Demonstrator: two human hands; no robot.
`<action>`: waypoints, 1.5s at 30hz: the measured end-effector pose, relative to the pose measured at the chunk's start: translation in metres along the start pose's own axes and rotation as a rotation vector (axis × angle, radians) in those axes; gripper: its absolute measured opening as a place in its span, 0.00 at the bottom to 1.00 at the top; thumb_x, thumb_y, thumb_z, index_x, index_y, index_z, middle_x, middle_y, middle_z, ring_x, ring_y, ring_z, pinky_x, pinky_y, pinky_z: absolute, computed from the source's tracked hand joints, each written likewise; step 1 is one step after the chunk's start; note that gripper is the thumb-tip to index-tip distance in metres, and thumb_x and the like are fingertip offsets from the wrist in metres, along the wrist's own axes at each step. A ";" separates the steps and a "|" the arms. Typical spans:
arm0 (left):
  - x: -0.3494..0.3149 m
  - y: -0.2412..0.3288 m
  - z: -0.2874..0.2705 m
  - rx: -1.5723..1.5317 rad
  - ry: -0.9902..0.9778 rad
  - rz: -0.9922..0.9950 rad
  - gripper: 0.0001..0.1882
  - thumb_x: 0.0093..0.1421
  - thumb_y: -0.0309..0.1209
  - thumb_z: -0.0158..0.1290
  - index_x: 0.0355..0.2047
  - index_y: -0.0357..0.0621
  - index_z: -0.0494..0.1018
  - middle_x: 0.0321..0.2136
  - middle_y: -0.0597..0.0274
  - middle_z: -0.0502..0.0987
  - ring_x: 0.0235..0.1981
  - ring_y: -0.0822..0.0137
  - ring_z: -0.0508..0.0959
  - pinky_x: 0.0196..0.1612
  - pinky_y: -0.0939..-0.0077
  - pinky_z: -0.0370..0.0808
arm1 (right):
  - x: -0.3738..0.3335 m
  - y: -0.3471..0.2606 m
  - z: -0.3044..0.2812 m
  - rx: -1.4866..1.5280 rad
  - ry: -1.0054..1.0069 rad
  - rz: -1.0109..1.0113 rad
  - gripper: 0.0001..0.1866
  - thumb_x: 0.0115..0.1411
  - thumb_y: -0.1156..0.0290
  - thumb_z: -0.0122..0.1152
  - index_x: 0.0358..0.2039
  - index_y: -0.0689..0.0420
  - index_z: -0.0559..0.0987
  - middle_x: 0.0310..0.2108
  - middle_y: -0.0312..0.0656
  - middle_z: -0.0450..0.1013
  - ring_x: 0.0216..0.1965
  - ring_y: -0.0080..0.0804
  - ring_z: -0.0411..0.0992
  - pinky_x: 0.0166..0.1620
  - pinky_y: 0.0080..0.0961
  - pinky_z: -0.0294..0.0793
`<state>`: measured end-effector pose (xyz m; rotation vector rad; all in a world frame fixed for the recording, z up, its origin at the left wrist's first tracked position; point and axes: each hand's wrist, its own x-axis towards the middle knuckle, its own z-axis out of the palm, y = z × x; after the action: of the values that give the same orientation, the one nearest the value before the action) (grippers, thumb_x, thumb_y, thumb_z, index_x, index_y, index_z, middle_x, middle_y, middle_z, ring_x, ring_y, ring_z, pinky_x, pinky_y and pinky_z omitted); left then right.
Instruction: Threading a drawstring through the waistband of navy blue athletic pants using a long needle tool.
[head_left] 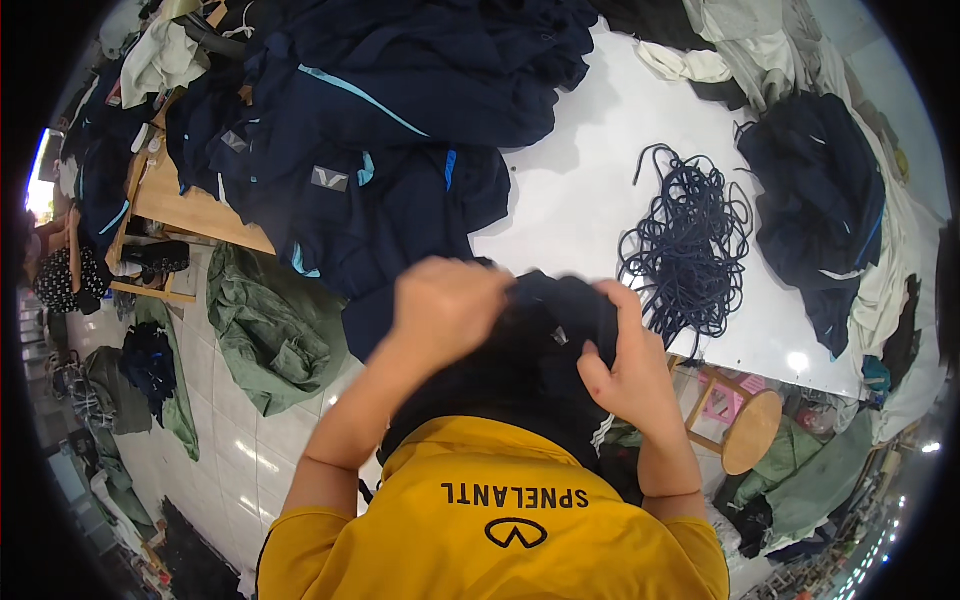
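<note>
A dark navy garment [545, 315] is bunched up in front of my body at the table's near edge, with a small light label or tag showing on it. My left hand [445, 308], blurred by motion, is closed at its left upper edge. On the opposite side, my right hand [632, 362] grips the cloth, the thumb on the near face and the index finger along the outer edge. Just beyond my left hand lies a large heap of navy garments [400, 130] with light-blue trim and a grey patch. What the fingertips pinch is partly hidden.
A tangled pile of navy cord [690, 245] lies on the white table [580, 130]. Another navy garment [820, 200] rests at the right, beside pale cloth. Below the table edge are a wooden stool [752, 432] and green cloth sacks [270, 325]. Someone in dotted clothing [70, 280] is far left.
</note>
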<state>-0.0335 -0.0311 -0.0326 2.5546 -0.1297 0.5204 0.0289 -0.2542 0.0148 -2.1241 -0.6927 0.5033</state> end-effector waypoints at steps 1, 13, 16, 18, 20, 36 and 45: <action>0.008 -0.014 -0.019 0.113 0.012 -0.001 0.07 0.44 0.26 0.60 0.26 0.46 0.77 0.23 0.61 0.79 0.24 0.60 0.78 0.29 0.69 0.72 | -0.005 -0.005 -0.002 0.019 -0.029 0.085 0.27 0.49 0.76 0.56 0.52 0.53 0.64 0.31 0.53 0.74 0.28 0.56 0.74 0.31 0.40 0.73; 0.034 0.014 0.004 -0.104 0.230 0.397 0.07 0.43 0.29 0.59 0.27 0.51 0.77 0.18 0.73 0.71 0.20 0.71 0.73 0.25 0.77 0.67 | 0.002 0.006 0.000 0.019 0.418 -0.346 0.46 0.41 0.70 0.75 0.61 0.58 0.61 0.59 0.57 0.58 0.55 0.46 0.64 0.53 0.34 0.68; 0.024 0.032 0.013 -0.346 -0.001 0.158 0.09 0.47 0.32 0.63 0.28 0.46 0.78 0.19 0.65 0.75 0.19 0.63 0.75 0.22 0.74 0.68 | 0.007 0.011 -0.027 0.183 0.382 -0.201 0.10 0.46 0.83 0.67 0.32 0.64 0.80 0.27 0.41 0.76 0.27 0.24 0.72 0.34 0.16 0.70; 0.015 0.031 0.017 -0.477 -0.214 0.029 0.14 0.53 0.40 0.60 0.30 0.43 0.77 0.20 0.57 0.77 0.21 0.56 0.76 0.23 0.68 0.69 | 0.003 0.009 -0.043 0.070 0.393 -0.150 0.07 0.48 0.84 0.66 0.30 0.65 0.80 0.26 0.40 0.76 0.28 0.23 0.72 0.33 0.15 0.69; 0.006 0.021 0.011 -0.433 -0.507 -0.049 0.17 0.55 0.45 0.57 0.31 0.42 0.77 0.19 0.54 0.76 0.21 0.53 0.76 0.24 0.65 0.70 | 0.001 0.008 -0.054 0.132 0.405 -0.100 0.07 0.48 0.85 0.66 0.30 0.66 0.79 0.25 0.39 0.75 0.27 0.21 0.71 0.32 0.14 0.68; -0.034 -0.002 -0.013 -0.669 -0.494 -0.170 0.13 0.54 0.39 0.60 0.29 0.41 0.77 0.19 0.55 0.75 0.20 0.55 0.75 0.23 0.72 0.67 | -0.003 0.019 -0.066 -0.041 0.128 0.035 0.12 0.45 0.73 0.72 0.22 0.62 0.74 0.17 0.35 0.71 0.19 0.18 0.65 0.25 0.16 0.65; -0.032 0.007 0.008 -0.545 -0.432 -0.052 0.14 0.55 0.41 0.58 0.30 0.42 0.78 0.23 0.58 0.77 0.27 0.56 0.76 0.30 0.67 0.71 | 0.004 0.020 -0.050 0.002 -0.064 0.006 0.14 0.45 0.73 0.72 0.29 0.59 0.74 0.21 0.39 0.72 0.22 0.25 0.70 0.29 0.20 0.68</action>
<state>-0.0614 -0.0419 -0.0475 2.0845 -0.3105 -0.0936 0.0660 -0.2911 0.0267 -2.1167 -0.7214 0.5775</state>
